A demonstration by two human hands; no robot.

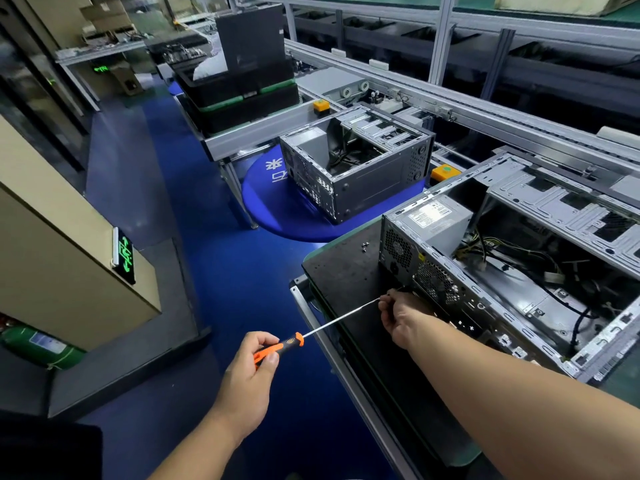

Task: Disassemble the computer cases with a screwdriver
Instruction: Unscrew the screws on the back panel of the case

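Observation:
An open grey computer case (pixel 512 271) lies on its side on a black mat (pixel 346 268), its rear panel with fan grilles facing me. My left hand (pixel 252 368) grips the orange-and-black handle of a long screwdriver (pixel 332 322). The steel shaft runs up and right to the rear panel's lower edge. My right hand (pixel 401 317) pinches the shaft near its tip, right at the case; the tip itself is hidden by my fingers. Several loose screws (pixel 365 247) lie on the mat beside the case. A second open case (pixel 356 164) stands farther back on a blue round table.
Black trays (pixel 242 95) with a dark panel are stacked at the back on the conveyor frame. Yellow button boxes (pixel 445 172) sit on the rail. Blue floor lies to the left, with a beige cabinet (pixel 62 258) and a green cylinder (pixel 38 346).

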